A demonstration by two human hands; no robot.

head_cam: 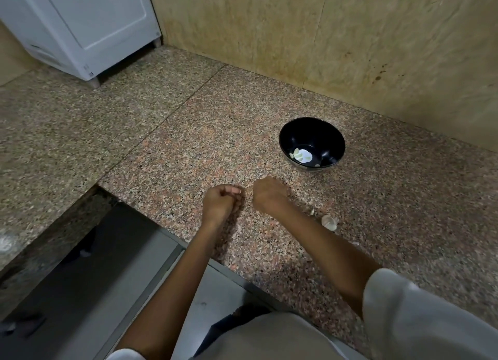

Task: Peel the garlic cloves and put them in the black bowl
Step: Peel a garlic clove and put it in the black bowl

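Nearest you, your right sleeve [404, 319], pale and loose, ends short of the elbow, and both bare forearms reach forward over the speckled stone counter [188, 144]. Your left hand [219, 202] hovers low over the counter with its fingers curled into the palm and the thumb lying across the top of them. Whether anything is pinched inside you cannot tell from here. Your right hand [269, 195] is just beside it, apart by a narrow gap. You see it from the back, its knuckles bent down toward the stone and its fingertips hidden, so its grip cannot be told either.

Just right of your right forearm, two scraps of garlic skin [329, 221] lie on the counter, one larger and cupped, one small.

Farther on and to the right stands the black bowl [331, 138], upright and well apart from both hands, with a few pale peeled cloves [297, 153] at its bottom.

Behind it rises a yellowish tiled wall [269, 36], and at the far left stands a white appliance [80, 28].
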